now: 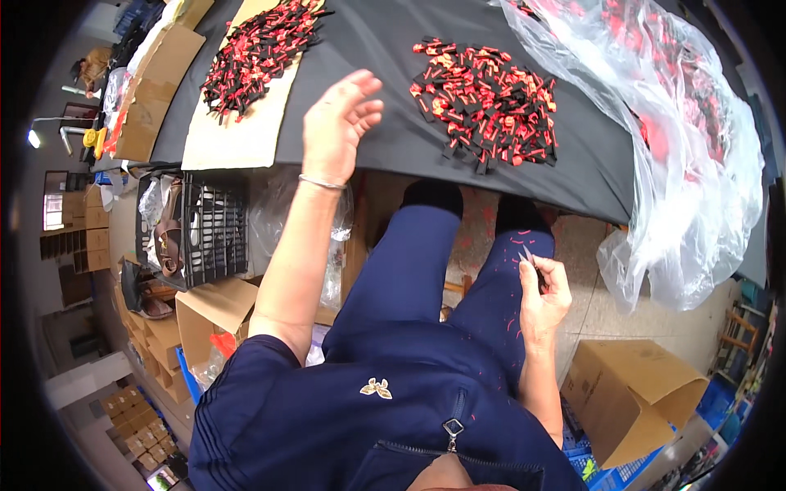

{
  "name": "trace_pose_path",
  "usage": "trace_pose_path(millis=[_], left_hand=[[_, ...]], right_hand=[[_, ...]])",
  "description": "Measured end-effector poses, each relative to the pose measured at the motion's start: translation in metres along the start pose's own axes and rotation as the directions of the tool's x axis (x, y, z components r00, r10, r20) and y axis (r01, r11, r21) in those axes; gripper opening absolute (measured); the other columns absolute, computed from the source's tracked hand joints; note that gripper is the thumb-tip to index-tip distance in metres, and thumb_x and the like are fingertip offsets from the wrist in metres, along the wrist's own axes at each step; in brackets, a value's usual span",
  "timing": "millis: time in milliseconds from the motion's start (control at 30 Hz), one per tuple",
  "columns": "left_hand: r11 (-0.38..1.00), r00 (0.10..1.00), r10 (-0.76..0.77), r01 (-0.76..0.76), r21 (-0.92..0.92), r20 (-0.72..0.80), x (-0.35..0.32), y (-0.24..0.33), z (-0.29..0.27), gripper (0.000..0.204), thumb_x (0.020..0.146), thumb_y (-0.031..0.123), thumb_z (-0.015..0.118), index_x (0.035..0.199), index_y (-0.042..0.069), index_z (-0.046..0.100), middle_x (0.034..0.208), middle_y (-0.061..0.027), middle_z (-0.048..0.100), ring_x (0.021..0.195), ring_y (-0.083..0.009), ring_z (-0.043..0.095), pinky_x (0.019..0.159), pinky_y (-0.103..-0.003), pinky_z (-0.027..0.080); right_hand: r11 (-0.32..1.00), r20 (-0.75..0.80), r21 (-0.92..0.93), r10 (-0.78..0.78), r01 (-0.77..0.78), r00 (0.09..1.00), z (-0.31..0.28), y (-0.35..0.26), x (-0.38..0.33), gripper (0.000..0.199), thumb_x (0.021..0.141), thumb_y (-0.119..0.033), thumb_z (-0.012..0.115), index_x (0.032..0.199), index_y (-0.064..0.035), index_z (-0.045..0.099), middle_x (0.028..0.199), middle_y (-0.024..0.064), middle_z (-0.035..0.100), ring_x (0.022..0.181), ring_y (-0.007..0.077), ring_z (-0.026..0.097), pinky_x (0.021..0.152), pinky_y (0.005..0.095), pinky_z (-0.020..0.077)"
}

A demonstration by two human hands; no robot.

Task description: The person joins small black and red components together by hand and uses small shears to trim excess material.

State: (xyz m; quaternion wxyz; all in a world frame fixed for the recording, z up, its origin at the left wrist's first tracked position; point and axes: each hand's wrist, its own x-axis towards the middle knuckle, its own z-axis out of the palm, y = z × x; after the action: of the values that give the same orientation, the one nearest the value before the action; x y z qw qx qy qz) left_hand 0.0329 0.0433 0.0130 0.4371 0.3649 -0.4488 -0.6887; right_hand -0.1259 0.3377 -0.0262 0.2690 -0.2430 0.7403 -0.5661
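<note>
My left hand (340, 123) is raised over the near edge of the black-covered table (368, 98). Its fingers are apart and slightly bent, with nothing visible in them. To its right lies a pile of small black and red pieces (487, 106). A second pile of such pieces (262, 57) rests to its left on a flat cardboard sheet (233, 143). Above my right thigh, my right hand (544, 307) is closed around small thread snips (526, 255), their pointed blades sticking out past the thumb. Red thread scraps dot the trouser leg below.
A clear plastic bag (688, 188) with more red and black pieces hangs over the table's right side. Under the table's left part stands a black plastic crate (214, 229). Open cardboard boxes stand at my left (214, 307) and right (630, 393).
</note>
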Motion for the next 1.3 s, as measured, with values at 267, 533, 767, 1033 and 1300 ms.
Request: trace_pose_path(millis=[267,533,767,1033,1300], left_hand=[[0.315,0.82,0.494,-0.479,0.819,0.289,0.081,-0.023,0.036,0.021,0.082,0.013,0.061,0.101,0.006,0.067,0.097,-0.0083,0.067,0.082,-0.0184,0.064,0.076,-0.028,0.049],[-0.009,0.754,0.43,-0.546,0.838,0.496,0.131,-0.036,0.031,0.018,0.079,0.017,0.063,0.092,0.007,0.069,0.09,-0.0105,0.066,0.08,-0.0237,0.064,0.075,-0.031,0.05],[0.725,0.974,0.187,-0.224,0.651,0.127,0.064,-0.01,0.052,0.017,0.085,0.012,0.056,0.092,0.001,0.066,0.075,-0.007,0.068,0.065,-0.0106,0.062,0.065,-0.023,0.05],[0.901,0.883,-0.309,0.154,0.405,0.353,-0.074,-0.018,0.082,0.019,0.083,0.01,0.06,0.096,-0.001,0.066,0.071,-0.0018,0.061,0.063,-0.006,0.054,0.06,-0.019,0.044],[0.886,0.808,-0.407,0.236,0.4,0.426,-0.127,-0.032,0.098,0.018,0.082,0.01,0.057,0.092,-0.001,0.066,0.072,-0.001,0.061,0.062,-0.0051,0.055,0.059,-0.018,0.043]], right_hand=[[1.0,-0.025,0.012,0.018,-0.018,1.0,-0.002,0.007,0.01,0.014,0.08,-0.001,0.068,0.091,0.0015,0.06,0.081,0.0043,0.064,0.073,0.0059,0.057,0.067,0.0193,0.0471],[0.999,-0.014,0.029,0.013,-0.013,1.0,0.001,0.012,0.017,0.015,0.079,-0.002,0.069,0.091,0.0013,0.06,0.082,0.0047,0.065,0.074,0.006,0.058,0.068,0.0198,0.0475],[1.0,-0.034,0.006,-0.015,0.016,0.999,-0.007,0.007,0.017,0.011,0.084,0.0,0.063,0.094,0.0019,0.058,0.083,0.0035,0.063,0.073,0.0062,0.057,0.067,0.0182,0.0462],[0.975,-0.091,0.116,-0.179,0.189,0.98,0.006,-0.028,0.013,0.018,0.077,-0.001,0.071,0.091,0.0012,0.06,0.08,0.0043,0.064,0.067,0.0066,0.056,0.061,0.019,0.0463],[0.794,-0.081,-0.326,-0.565,0.513,0.821,-0.004,-0.028,0.01,0.022,0.068,-0.01,0.078,0.082,-0.0023,0.062,0.072,0.0058,0.062,0.057,0.017,0.056,0.054,0.026,0.0469]])
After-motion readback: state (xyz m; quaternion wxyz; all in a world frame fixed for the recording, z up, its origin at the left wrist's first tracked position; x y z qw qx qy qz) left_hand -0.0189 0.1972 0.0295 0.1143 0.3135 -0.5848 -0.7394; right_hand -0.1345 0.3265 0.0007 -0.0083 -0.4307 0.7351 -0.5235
